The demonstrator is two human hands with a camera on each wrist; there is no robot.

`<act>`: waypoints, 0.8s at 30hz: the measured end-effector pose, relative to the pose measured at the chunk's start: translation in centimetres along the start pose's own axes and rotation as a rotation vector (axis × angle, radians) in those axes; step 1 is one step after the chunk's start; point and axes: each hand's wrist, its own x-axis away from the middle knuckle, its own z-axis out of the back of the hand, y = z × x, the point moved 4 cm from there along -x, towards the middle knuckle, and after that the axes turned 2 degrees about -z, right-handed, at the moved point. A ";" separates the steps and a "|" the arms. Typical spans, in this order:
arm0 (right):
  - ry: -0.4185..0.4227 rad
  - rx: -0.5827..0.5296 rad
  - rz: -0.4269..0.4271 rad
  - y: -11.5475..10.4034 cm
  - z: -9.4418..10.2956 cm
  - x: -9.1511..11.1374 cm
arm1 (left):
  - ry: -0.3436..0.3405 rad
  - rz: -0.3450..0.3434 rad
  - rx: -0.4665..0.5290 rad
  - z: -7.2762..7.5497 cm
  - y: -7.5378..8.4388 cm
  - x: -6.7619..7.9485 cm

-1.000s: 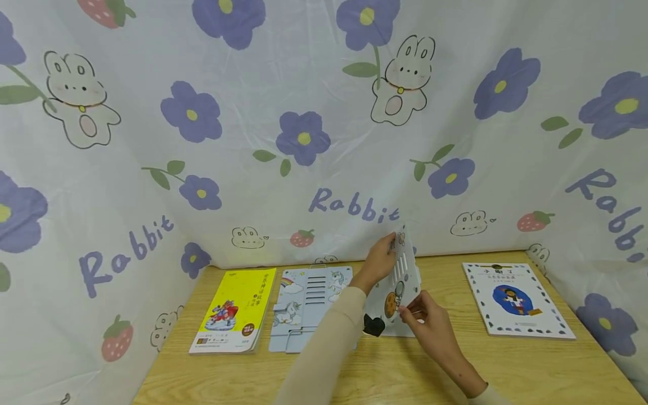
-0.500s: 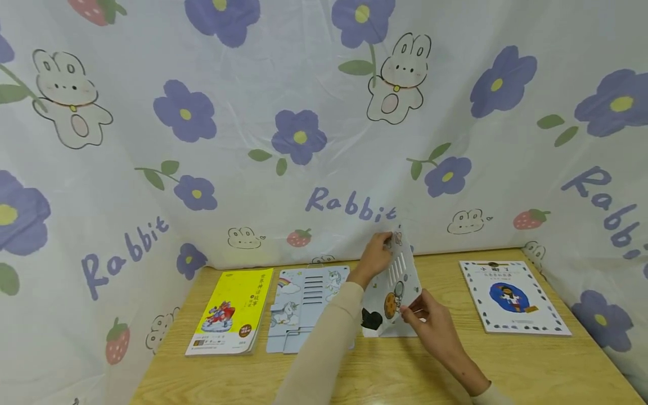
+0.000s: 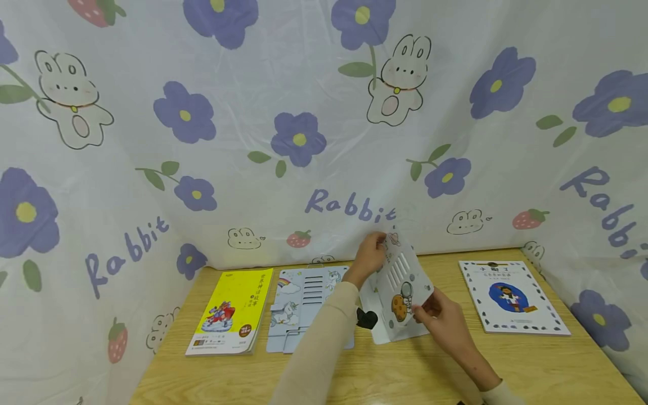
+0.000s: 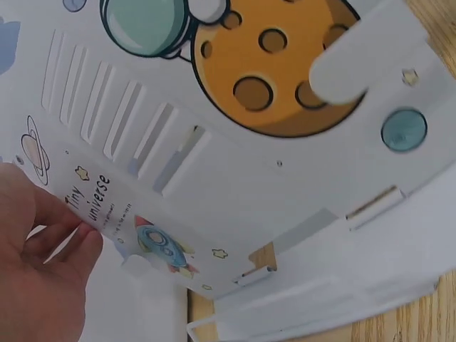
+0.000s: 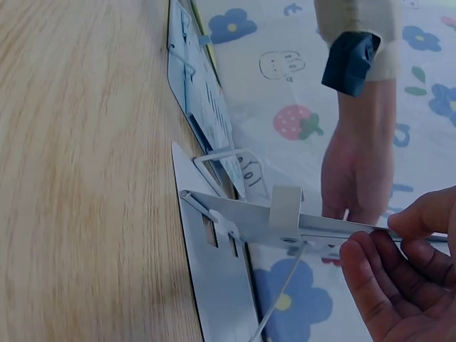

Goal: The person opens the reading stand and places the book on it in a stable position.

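A white metal book stand [image 3: 417, 270], printed with a cookie-like planet, a rocket and "Tiny universe", stands unfolded at the right of the table's middle. Its slotted panel leans up from a flat base plate [image 3: 382, 338]. My left hand [image 3: 368, 260] pinches the panel's upper left edge, thumb and fingers by the lettering in the left wrist view. At the panel's lower right edge, my right hand [image 3: 448, 322] grips between thumb and fingers. The right wrist view shows the panel edge-on, with a thin wire leg [image 5: 281, 296] behind it and the base [image 5: 217, 278] on the wood.
Left of the stand lies a pale blue unicorn book stand [image 3: 291, 284], folded flat, partly under my left sleeve. A yellow book [image 3: 248, 298] is farther left; a white book [image 3: 541, 298] lies at the right. A printed rabbit cloth [image 3: 304, 185] hangs behind the wooden table [image 3: 374, 382].
The panel has turned to show more of its printed front, and the base has swung round on the table. My left hand moved slightly left, my right hand slightly right.
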 end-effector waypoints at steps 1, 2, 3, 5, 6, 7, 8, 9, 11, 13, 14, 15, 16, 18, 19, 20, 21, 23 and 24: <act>0.000 0.004 -0.010 0.1 0.2 0.0 | 0.007 0.002 0.005 0.1 -0.1 0.1; 0.003 0.009 -0.019 0.3 0.4 -0.1 | 0.013 0.005 0.009 0.2 -0.2 0.1; 0.008 0.013 -0.027 0.4 0.7 -0.1 | 0.021 0.004 0.013 0.3 -0.3 0.1; 0.017 0.018 -0.028 0.6 1.2 -0.3 | 0.034 0.006 0.019 0.6 -0.4 0.2; 0.025 0.021 -0.026 0.6 1.5 -0.3 | 0.043 0.004 0.020 0.7 -0.4 0.3; 0.036 0.028 -0.019 0.7 1.8 -0.4 | 0.048 0.006 0.023 0.8 -0.5 0.3; 0.046 0.037 -0.010 0.8 2.1 -0.5 | 0.052 0.007 0.023 0.9 -0.5 0.3; 0.054 0.046 -0.001 0.8 2.4 -0.5 | 0.057 0.006 0.024 1.0 -0.6 0.3; 0.070 0.071 0.013 1.0 2.9 -0.7 | 0.058 0.009 0.031 1.1 -0.7 0.3; 0.086 0.102 0.024 1.2 3.4 -0.9 | 0.056 0.013 0.047 1.3 -0.9 0.4; 0.090 0.113 0.026 1.4 3.6 -1.0 | 0.058 0.012 0.049 1.4 -1.0 0.4; 0.094 0.124 0.029 1.5 3.8 -1.1 | 0.059 0.017 0.057 1.4 -1.1 0.4; 0.099 0.132 0.030 1.6 4.0 -1.3 | 0.060 0.023 0.067 1.5 -1.2 0.5; 0.109 0.143 0.035 1.9 4.4 -1.7 | 0.068 0.028 0.089 1.7 -1.4 0.7; 0.115 0.145 0.034 2.1 4.6 -1.9 | 0.074 0.029 0.101 1.8 -1.6 0.7; 0.120 0.152 0.036 2.2 4.9 -2.1 | 0.076 0.031 0.117 1.9 -1.7 0.8; 0.126 0.154 0.037 2.4 5.1 -2.3 | 0.078 0.034 0.134 2.0 -1.9 0.9; 0.134 0.160 0.034 2.6 5.4 -2.8 | 0.084 0.029 0.152 2.1 -2.1 1.1; 0.138 0.166 0.032 2.8 5.6 -3.1 | 0.089 0.024 0.155 2.2 -2.2 1.2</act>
